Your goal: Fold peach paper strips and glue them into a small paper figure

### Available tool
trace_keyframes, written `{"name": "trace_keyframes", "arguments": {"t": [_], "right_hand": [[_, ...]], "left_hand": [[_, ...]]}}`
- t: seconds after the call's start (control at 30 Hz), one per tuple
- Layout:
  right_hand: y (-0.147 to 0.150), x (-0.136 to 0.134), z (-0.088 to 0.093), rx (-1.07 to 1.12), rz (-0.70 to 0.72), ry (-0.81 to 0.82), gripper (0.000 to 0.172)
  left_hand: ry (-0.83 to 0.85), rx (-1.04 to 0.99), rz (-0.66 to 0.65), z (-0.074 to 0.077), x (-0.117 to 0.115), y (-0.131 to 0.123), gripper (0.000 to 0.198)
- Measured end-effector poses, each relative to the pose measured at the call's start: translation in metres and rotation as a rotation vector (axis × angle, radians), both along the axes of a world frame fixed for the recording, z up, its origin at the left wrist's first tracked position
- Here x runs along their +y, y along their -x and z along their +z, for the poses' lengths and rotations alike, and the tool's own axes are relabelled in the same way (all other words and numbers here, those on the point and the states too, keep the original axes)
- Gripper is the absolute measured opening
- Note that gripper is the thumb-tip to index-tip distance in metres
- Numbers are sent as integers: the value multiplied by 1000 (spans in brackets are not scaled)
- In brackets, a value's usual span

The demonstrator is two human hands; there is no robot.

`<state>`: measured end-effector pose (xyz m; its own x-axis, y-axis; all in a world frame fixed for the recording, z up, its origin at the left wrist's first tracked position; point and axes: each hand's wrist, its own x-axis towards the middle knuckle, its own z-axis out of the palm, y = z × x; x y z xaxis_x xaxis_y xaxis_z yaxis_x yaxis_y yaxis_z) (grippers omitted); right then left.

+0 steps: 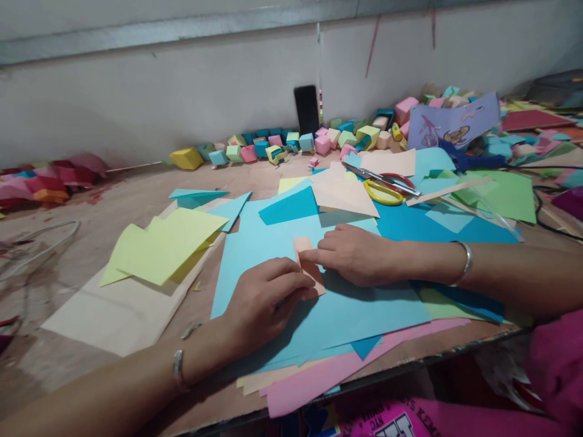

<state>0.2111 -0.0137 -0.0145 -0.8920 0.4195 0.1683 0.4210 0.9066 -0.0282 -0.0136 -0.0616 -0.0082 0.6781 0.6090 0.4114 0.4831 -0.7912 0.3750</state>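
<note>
A small peach paper piece (315,279), which looks folded, lies on a large light blue sheet (255,243). My left hand (268,297) has its fingers curled together on the piece's near left part, gripping its edge. The index finger of my right hand (359,252) points out and presses on the upper part of the same piece, while the other fingers are bent in. Under the light blue sheet, the edges of pink sheets (300,388) and darker blue sheets stick out. My left fingertips are partly hidden behind the hand.
Scissors with yellow and red handles (383,191) lie beyond my right hand. Yellow sheets (168,243) rest at the left. A dark phone (306,109) leans on the wall behind a row of small paper cubes (234,153). A glue gun (473,159) lies back right.
</note>
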Motion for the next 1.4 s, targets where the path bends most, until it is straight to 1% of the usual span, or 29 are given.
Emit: {"name": "trace_keyframes", "arguments": {"t": [0.1, 0.17, 0.37, 0.4, 0.47, 0.53, 0.6, 0.63, 0.7, 0.77, 0.87, 0.93, 1.0, 1.07, 1.13, 1.2, 1.3, 1.33, 1.4], "right_hand": [[0, 1, -4, 90, -54, -8, 37], [0, 1, -6, 177, -69, -18, 41], [3, -7, -1, 514, -68, 0, 39], [3, -8, 0, 555, -56, 30, 36], [3, -7, -1, 637, -28, 147, 29], [2, -3, -2, 718, -16, 298, 31], [0, 2, -3, 745, -31, 414, 35], [-1, 4, -4, 733, -42, 433, 34], [-3, 8, -5, 672, -56, 391, 30], [-4, 10, -5, 613, -79, 246, 23], [-5, 9, -5, 510, -96, -38, 19], [-5, 6, -3, 405, -89, -196, 17], [-5, 1, 0, 287, -71, -314, 18], [-6, -4, 3, 187, -51, -378, 20], [-5, -8, 4, 104, -43, -397, 21], [-5, -13, 4, 28, -64, -370, 18], [-3, -20, 4, -104, -118, -276, 12], [-2, -22, 5, -137, -138, -237, 11], [0, -25, 6, -164, -171, -152, 11]], "left_hand": [[10, -16, 77, 1, 1, 2, 13], [19, -34, 105, 2, 1, 2, 14], [64, -9, 106, 0, 1, 0, 12], [69, -18, 101, 0, 1, 0, 12], [97, -59, 95, 2, 0, -1, 11], [158, -113, 111, 6, 0, -2, 11], [247, -153, 157, 9, 1, -3, 12], [293, -164, 183, 10, 2, -3, 11], [363, -171, 213, 12, 3, -4, 11], [375, -165, 227, 12, 4, -4, 10], [330, -122, 248, 10, 3, -3, 9], [295, -85, 264, 9, 3, -2, 9], [273, -39, 288, 7, 4, -2, 10], [260, 30, 306, 6, 4, -1, 13], [226, 128, 313, 4, 4, 1, 16], [143, 232, 305, 2, 4, 2, 18], [-12, 320, 276, 2, 2, 3, 23], [-40, 329, 259, 1, 2, 3, 24], [-43, 334, 225, 1, 2, 2, 24]]}}
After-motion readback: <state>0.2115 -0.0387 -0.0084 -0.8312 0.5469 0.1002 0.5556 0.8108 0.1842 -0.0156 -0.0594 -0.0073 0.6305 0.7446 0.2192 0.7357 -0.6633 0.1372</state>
